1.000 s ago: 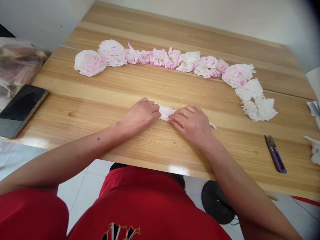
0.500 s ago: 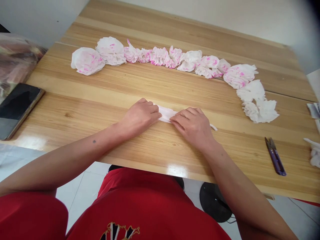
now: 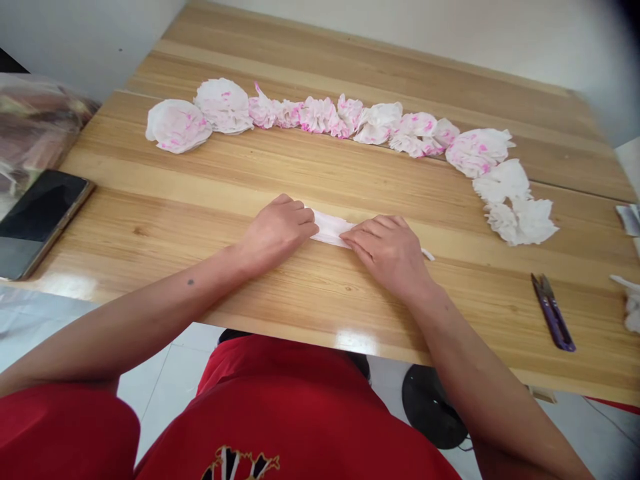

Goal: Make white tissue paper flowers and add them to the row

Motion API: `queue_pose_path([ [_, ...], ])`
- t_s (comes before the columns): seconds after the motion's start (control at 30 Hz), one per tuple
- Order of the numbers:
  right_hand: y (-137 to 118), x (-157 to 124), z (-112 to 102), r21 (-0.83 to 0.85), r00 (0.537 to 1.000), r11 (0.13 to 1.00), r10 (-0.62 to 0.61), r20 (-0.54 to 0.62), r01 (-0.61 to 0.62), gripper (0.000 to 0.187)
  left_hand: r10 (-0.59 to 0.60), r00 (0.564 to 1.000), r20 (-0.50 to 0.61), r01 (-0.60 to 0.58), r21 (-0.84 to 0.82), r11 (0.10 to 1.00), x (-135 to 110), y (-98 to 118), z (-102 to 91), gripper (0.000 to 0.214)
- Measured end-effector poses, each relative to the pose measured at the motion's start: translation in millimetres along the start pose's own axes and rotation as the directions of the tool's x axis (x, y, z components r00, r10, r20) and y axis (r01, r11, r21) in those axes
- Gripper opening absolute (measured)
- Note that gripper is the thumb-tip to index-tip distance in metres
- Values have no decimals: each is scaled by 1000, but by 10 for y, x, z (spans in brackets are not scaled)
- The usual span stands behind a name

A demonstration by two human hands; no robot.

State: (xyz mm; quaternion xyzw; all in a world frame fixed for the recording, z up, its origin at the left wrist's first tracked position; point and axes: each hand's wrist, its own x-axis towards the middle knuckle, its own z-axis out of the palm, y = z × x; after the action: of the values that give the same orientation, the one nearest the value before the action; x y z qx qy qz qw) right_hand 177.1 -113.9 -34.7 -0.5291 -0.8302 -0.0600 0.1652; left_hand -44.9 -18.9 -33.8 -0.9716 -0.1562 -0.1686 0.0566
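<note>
A narrow folded strip of white paper (image 3: 330,229) lies flat on the wooden table (image 3: 320,173) in front of me. My left hand (image 3: 277,230) curls over its left end, fingers bent and pressed on the paper. My right hand (image 3: 387,250) lies over the right part, fingers together and pressing it down; a small tip of the strip shows past my right hand. Most of the strip is hidden under both hands.
A curved row of several white and pink paper flowers (image 3: 320,115) runs along the far side and bends down at the right (image 3: 520,213). Purple snips (image 3: 553,312) lie at the right. A dark phone (image 3: 37,220) rests at the left edge. White scraps (image 3: 630,303) sit far right.
Both hands stay on the paper strip with only slight shifts of the fingers. The view has moved a little.
</note>
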Motion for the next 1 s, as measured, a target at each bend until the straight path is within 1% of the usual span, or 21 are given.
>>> queue_pose_path([
  [0.27, -3, -5, -6, -34, 1000, 999, -15, 12, 16, 20, 18, 1000, -16, -18, -11, 1000, -9, -11, 29, 33],
  [0.47, -18, 2, -16, -60, 999, 998, -15, 29, 16, 21, 39, 999, -4, -39, -17, 999, -5, -13, 5, 34],
  [0.63, -16, 12, -14, -29, 1000, 1000, 4, 11, -3, 23, 33, 999, 14, -33, 4, 999, 9, 9, -6, 35],
  [0.8, -19, 12, -37, -3, 1000, 1000, -1, 11, 1, 22, 23, 1000, -11, -22, 48, 999, 20, 20, 19, 34],
  [1.0, -19, -3, -48, -54, 1000, 998, 11, -8, -11, 23, 6, 999, -46, -3, 70, 998, 19, 38, -36, 32],
])
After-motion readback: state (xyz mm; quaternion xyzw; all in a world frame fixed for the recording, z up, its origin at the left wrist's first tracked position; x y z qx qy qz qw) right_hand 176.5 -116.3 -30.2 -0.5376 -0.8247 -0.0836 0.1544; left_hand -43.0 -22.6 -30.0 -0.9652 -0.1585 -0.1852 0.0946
